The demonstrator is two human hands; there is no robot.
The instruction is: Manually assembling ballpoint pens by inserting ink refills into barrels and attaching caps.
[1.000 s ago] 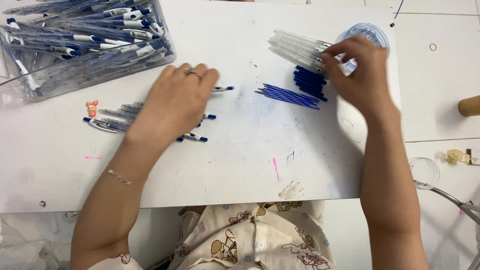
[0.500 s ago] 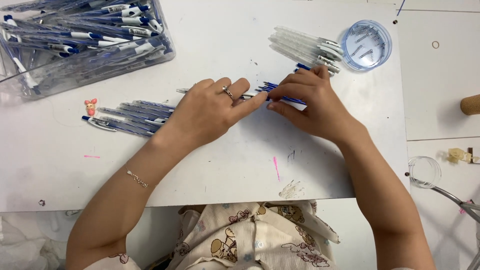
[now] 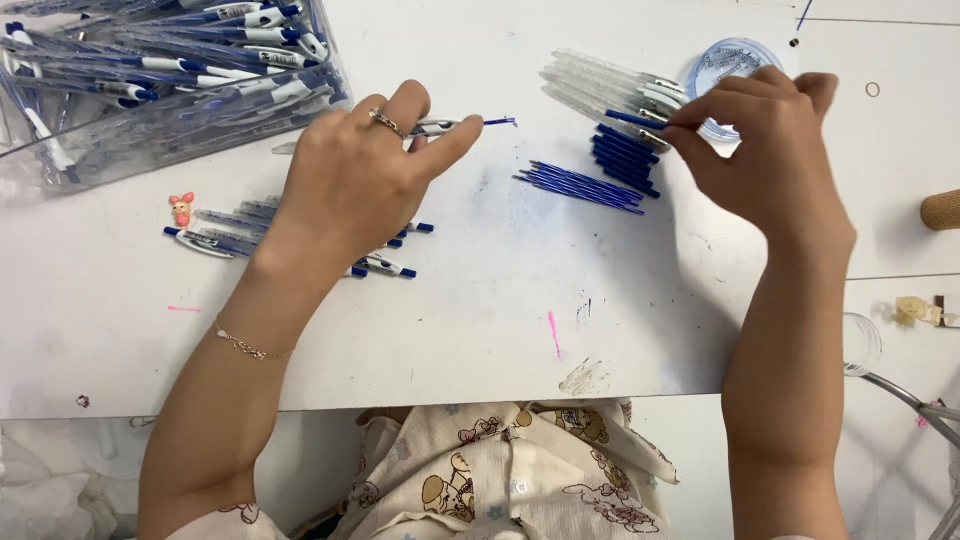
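Gripping pen, left hand; right hand pinching blue cap.

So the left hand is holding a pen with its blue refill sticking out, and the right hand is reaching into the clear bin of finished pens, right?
Not quite. In the head view the right hand reaches the clear pen barrels beside the round dish; the clear bin sits far left. The left hand does hold the pen.
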